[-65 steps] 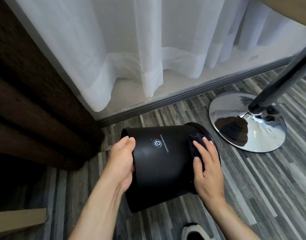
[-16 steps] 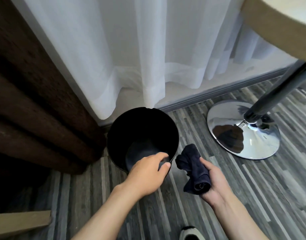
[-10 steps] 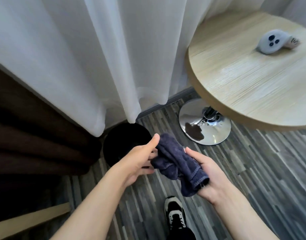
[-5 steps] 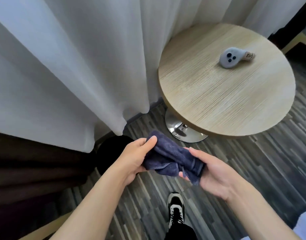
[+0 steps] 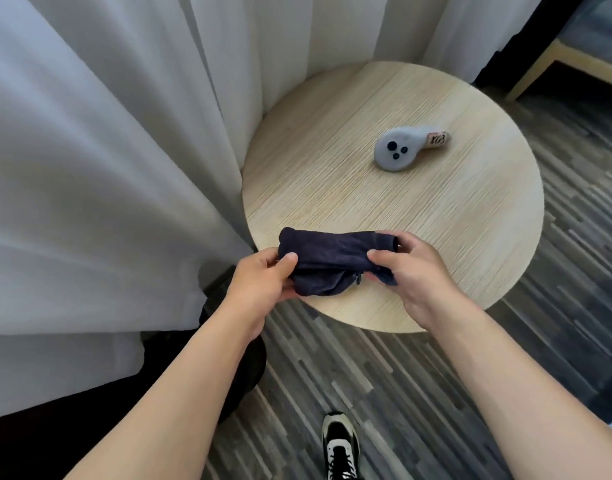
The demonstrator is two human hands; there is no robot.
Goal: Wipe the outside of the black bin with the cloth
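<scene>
Head view. Both hands hold the dark blue cloth (image 5: 335,263) bunched above the near edge of the round wooden desk (image 5: 419,237). The left hand (image 5: 263,284) is clamped on the cloth's left end, thumb on top. The right hand (image 5: 412,268) pinches its right end between thumb and fingers. The black bin (image 5: 244,368) stands on the striped floor (image 5: 419,393) below the left forearm. Only a dark sliver of it shows, between the arm and the white curtain (image 5: 100,168). No wiping is under way at this moment. Judged from the cloth held well apart from the bin, the wiping is either finished or paused. The bin's surface is too hidden to tell which.

Open room. The desk top is bare except for a small grey controller (image 5: 400,150) near its far side, well apart from the cloth, so the near edge is free for setting the cloth down. The curtain hangs just beside the desk's left edge and close over the bin. The floor to the right of the shoe (image 5: 341,445) is open.
</scene>
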